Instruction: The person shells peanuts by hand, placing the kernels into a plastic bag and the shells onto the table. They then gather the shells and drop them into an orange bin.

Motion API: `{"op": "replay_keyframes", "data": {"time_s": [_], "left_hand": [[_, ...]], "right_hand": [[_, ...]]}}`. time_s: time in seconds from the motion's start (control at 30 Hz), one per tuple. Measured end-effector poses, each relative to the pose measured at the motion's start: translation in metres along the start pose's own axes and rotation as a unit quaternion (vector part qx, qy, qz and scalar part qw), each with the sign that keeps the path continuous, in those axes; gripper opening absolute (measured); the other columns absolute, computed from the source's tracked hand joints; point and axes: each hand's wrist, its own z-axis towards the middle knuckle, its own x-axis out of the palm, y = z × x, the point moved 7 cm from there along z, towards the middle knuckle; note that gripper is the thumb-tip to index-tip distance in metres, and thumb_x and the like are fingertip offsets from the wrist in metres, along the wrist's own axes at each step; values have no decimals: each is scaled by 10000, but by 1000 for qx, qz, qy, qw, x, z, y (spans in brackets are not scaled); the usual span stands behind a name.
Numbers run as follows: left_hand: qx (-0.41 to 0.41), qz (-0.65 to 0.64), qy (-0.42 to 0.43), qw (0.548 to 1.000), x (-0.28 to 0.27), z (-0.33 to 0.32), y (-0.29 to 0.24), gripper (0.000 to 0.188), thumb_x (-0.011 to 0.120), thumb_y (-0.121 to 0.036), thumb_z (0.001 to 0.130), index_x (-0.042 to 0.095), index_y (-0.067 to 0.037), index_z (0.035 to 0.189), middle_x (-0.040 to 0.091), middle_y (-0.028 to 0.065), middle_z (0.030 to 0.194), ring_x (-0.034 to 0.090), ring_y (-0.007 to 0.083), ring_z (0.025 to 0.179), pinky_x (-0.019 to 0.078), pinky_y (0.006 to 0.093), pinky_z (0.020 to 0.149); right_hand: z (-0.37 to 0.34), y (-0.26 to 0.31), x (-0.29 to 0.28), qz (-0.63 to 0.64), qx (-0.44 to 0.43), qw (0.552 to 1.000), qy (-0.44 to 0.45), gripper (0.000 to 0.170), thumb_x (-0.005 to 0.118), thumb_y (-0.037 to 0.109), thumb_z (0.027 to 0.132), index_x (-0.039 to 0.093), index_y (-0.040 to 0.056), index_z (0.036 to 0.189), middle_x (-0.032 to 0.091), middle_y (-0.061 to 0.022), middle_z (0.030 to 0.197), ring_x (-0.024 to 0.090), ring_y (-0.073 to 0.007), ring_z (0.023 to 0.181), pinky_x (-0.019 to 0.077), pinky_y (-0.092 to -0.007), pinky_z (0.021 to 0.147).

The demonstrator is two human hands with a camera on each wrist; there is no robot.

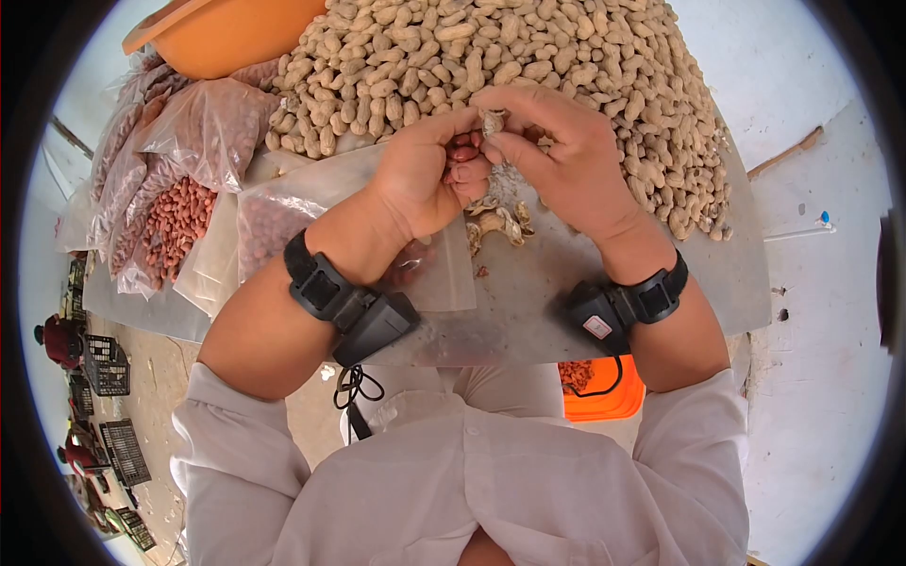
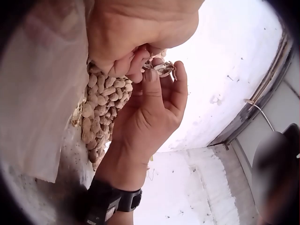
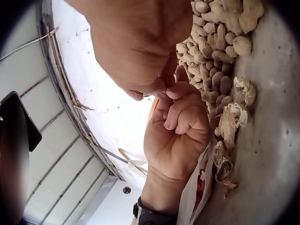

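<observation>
Both hands meet over the table, in front of a large heap of unshelled peanuts [image 1: 651,85]. My right hand [image 1: 580,160] pinches a split peanut shell [image 1: 493,121] between thumb and fingers; in the left wrist view the cracked shell [image 2: 164,69] juts out past the thumb tip. Red peanut kernels [image 1: 462,146] lie in my left hand [image 1: 411,179], whose fingers curl round them, palm up. In the right wrist view the fingers of both hands come together, and the kernels are hidden. Below the hands, several broken empty shells [image 3: 228,124] lie on the grey tabletop [image 3: 262,154].
Clear plastic bags of red kernels [image 1: 179,222] stand at the left, and a flat plastic bag [image 1: 444,283] lies under the left forearm. An orange basin [image 1: 226,38] sits at the back left. Below the table edge is an orange container [image 1: 604,406]. A white wall [image 1: 821,283] borders the right.
</observation>
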Motion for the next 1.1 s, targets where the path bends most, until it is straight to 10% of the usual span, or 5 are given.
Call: {"op": "replay_keyframes", "data": {"time_s": [0.27,0.57,0.77,1.1], "left_hand": [[70,68,-17,995,6,-6,-12,176,439,-61,883,510,12,1027,486,33,672,325,63,476,276,183,412],[156,49,-26,986,-2,-5,-32,205,445,-79,885,523,21,1046,456,1,654,337,64,491,273,191,430],[173,39,-41,983,-2,-5,-33,184,465,-111,887,538,7,1007,458,-8,655,340,63,499,277,193,438],[170,48,-37,984,-1,-5,-31,186,467,-109,887,548,6,1009,459,-10,661,343,65,502,281,191,439]], "right_hand": [[-5,-28,-3,144,116,982,-35,259,519,-32,712,639,47,928,562,-29,656,479,-71,540,383,-210,486],[-10,-35,10,120,244,942,198,186,554,89,742,640,27,894,582,-43,670,508,-92,566,403,-241,517],[-7,-54,18,-147,54,979,132,231,557,90,766,621,86,988,597,-122,956,580,-300,860,479,-380,718],[-7,-50,32,-236,54,958,150,129,561,65,753,623,91,863,572,-85,881,586,-284,832,480,-376,695]]}}
